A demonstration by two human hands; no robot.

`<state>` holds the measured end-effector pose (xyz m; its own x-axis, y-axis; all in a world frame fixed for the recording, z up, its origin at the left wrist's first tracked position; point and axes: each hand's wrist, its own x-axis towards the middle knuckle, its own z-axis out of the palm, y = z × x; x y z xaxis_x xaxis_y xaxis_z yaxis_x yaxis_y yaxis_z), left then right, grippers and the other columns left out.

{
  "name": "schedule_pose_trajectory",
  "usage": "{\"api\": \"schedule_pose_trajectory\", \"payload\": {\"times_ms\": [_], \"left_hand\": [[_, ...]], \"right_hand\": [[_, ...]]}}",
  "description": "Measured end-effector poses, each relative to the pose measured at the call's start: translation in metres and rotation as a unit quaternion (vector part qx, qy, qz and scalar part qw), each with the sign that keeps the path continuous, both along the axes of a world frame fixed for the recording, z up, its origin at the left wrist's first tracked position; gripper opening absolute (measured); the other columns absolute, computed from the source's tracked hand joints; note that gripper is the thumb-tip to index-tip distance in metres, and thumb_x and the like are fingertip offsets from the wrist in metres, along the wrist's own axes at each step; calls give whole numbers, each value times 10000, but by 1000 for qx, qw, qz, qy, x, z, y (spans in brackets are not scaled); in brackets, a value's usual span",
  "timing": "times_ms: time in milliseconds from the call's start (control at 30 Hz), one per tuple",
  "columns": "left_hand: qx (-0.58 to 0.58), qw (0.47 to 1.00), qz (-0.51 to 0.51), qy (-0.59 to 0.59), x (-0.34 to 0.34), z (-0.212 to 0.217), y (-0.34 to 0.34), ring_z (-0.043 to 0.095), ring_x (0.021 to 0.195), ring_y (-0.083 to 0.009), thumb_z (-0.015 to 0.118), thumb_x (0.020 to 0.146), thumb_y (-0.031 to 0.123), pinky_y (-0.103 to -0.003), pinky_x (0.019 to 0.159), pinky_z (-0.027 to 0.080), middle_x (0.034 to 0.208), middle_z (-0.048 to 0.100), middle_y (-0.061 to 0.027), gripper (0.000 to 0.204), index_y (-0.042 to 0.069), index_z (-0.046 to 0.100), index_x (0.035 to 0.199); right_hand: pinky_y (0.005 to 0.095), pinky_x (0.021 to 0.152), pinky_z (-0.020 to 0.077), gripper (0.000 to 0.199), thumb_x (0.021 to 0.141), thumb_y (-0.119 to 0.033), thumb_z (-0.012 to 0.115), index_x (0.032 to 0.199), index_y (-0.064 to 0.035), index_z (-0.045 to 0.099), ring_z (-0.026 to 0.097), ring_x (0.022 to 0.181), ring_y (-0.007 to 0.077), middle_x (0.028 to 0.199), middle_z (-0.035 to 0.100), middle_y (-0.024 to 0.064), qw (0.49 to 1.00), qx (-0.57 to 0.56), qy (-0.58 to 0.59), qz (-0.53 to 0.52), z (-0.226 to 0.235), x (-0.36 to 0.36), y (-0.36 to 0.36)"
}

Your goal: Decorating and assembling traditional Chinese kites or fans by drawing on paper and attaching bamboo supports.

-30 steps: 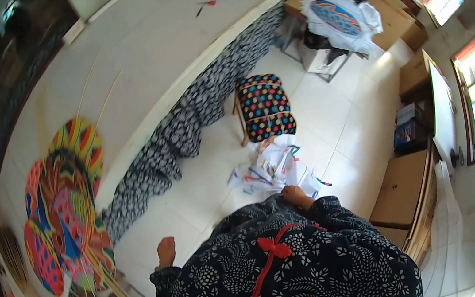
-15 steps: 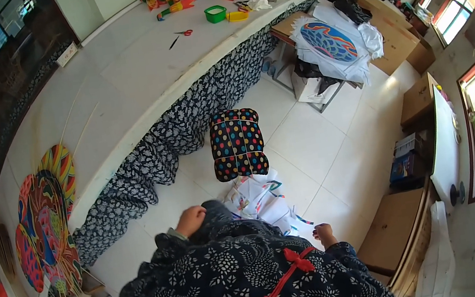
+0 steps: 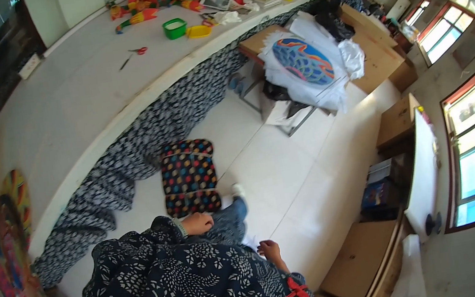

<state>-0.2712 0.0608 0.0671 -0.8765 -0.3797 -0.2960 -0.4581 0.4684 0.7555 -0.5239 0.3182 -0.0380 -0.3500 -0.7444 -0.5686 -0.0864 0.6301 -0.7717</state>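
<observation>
Table [image 3: 85, 91] is skirted in patterned cloth [image 3: 170, 115] | polka-dot cushion [image 3: 189, 175] is set beside that cloth, just past left hand [image 3: 198, 223] | leg [image 3: 233, 216] is best kept clear of it when stepping | left fingers are loosely curled — any hold cannot be told | right hand [image 3: 270, 250] is half-open — nothing visibly held
</observation>
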Motion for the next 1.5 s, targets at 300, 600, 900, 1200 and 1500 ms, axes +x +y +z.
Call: {"api": "schedule_pose_trajectory", "payload": {"times_ms": [300,600,900,1200,1500], "left_hand": [[26,991,108,80,-191,-34,-156,612,848,-280,521,804,207,-369,751,473,885,641,-137,223,36,632,896],[-10,973,227,29,-174,60,-288,611,803,-268,544,854,188,-358,707,484,868,641,-122,209,12,615,940],[27,913,399,75,-201,56,-376,610,802,-246,549,858,206,-352,692,482,866,641,-123,236,17,607,987],[33,829,558,-19,-194,-36,-481,612,737,-193,562,833,220,-311,631,481,832,634,-106,243,25,626,966],[23,749,661,-37,-206,-14,-506,627,700,-243,545,828,226,-326,639,478,787,650,-127,245,6,635,889]], "right_hand": [[314,524,513,216,836,-141,541,963,30,575,628,619,220,794,640,135,954,-204,2,222,-64,-285,-49],[354,446,456,201,830,-193,514,833,-15,609,592,539,220,702,630,102,987,160,27,-11,91,-363,-227],[357,494,447,230,809,-221,543,722,-16,602,546,534,188,648,584,75,928,-119,65,347,-92,-384,-535],[315,540,491,164,776,-257,596,777,-93,591,599,639,206,712,593,69,854,-220,331,335,66,-527,-1029],[298,475,402,190,836,-236,557,856,-51,593,493,549,135,673,531,16,967,-146,-52,203,133,-468,-1320]]}}
